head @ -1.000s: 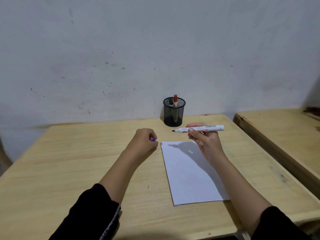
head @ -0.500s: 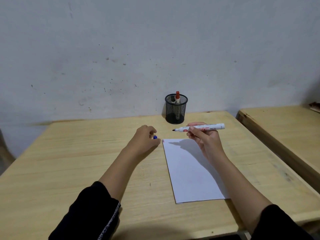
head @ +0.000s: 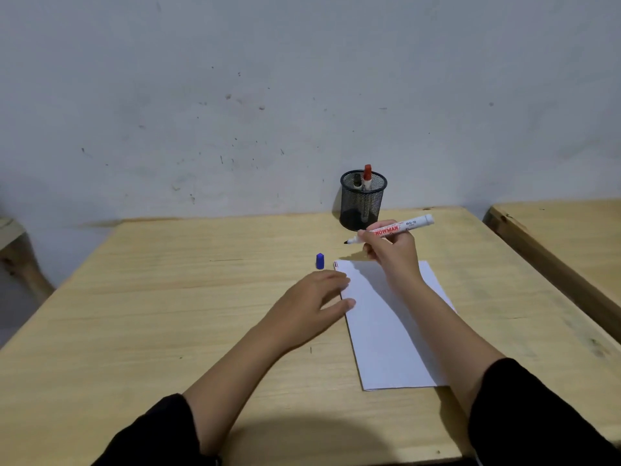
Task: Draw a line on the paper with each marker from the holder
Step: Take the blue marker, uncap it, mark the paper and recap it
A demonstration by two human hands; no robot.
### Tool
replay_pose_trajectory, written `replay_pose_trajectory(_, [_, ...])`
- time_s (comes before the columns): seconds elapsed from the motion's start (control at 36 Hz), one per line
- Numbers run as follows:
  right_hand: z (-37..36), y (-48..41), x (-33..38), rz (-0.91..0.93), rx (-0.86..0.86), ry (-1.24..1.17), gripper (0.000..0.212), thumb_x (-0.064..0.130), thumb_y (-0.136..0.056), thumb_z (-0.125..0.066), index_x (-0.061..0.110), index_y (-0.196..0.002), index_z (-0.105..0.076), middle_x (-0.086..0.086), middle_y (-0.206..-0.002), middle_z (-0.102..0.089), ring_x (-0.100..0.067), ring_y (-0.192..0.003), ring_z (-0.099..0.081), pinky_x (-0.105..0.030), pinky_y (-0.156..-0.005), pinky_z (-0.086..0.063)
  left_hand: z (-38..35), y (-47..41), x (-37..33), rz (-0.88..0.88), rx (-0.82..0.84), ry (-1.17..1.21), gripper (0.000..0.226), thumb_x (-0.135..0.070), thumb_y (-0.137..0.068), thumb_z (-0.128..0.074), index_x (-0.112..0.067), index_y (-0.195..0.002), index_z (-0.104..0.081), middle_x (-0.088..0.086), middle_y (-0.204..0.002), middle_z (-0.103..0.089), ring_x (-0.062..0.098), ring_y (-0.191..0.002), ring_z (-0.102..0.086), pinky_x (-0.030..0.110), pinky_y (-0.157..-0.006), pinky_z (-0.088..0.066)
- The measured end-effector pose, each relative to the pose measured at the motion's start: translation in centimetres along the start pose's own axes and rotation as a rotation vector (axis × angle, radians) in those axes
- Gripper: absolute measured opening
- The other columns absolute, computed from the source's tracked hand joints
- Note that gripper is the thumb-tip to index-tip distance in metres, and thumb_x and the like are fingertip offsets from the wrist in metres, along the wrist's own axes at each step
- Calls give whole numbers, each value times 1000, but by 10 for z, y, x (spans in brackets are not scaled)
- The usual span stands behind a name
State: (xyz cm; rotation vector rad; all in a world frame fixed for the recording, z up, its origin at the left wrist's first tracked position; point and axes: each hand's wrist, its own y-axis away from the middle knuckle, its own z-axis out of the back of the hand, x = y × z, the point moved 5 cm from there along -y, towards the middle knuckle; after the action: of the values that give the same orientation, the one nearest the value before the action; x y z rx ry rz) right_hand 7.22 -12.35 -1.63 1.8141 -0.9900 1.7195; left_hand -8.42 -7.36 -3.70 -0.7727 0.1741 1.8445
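My right hand point(head: 391, 252) grips an uncapped white marker point(head: 408, 225), tip pointing left, in the air above the far end of the white paper point(head: 391, 331). The paper's top left corner carries short red marks. The marker's blue cap point(head: 320, 261) stands upright on the table just left of that corner. My left hand point(head: 314, 302) rests flat, fingers spread, with its fingertips on the paper's left edge. A black mesh holder point(head: 362, 201) by the wall contains a red-capped marker point(head: 367, 176) and a dark one.
The wooden table point(head: 168, 297) meets a pale scuffed wall at the back. A second wooden table point(head: 564, 237) stands to the right across a narrow gap. Another piece of wooden furniture shows at the far left edge.
My left hand has let go of the blue cap, which now stands on the table, and has moved down onto the paper's edge. My right hand still holds the marker, tilted slightly more.
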Motion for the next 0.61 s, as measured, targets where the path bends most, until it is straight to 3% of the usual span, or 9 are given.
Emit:
replay_pose_trajectory(0.17, [-9, -6, -14, -82, -43, 35, 12, 5, -79, -63, 3, -87, -55, -8, -66, -57, -10, -52, -53, -17, -50, -45, -6, 2, 5, 28, 53, -78, 46, -44, -93, -48, -23, -134, -50, -12, -149, -40, 0, -135, -31, 15, -101, -29])
replay_pose_trajectory(0.39, [-15, -3, -28, -133, -36, -5, 11, 2, -81, -59, 5, -85, -49, -7, -63, -48, -13, -54, -45, -13, -46, -43, -6, -2, 4, 54, 83, -85, 37, -43, -92, -50, -18, -118, -59, -8, -138, -50, 3, -132, -37, 28, -99, -40])
replay_pose_trajectory(0.47, [-16, -5, -30, -133, -38, 41, 11, 3, -81, -59, 4, -87, -51, -8, -66, -49, -13, -57, -47, -13, -46, -44, -4, -4, 1, 63, 95, -96, 35, -41, -92, -51, -15, -113, -60, -1, -131, -55, 13, -122, -48, 36, -97, -44])
replay_pose_trajectory(0.61, [-18, -7, -32, -128, -23, 26, 11, -3, -77, -58, 5, -79, -51, -7, -60, -47, -7, -44, -48, -19, -48, -42, -4, -5, 0, 70, 111, -101, 35, -42, -91, -52, -14, -111, -60, 2, -129, -57, 17, -117, -52, 40, -95, -45])
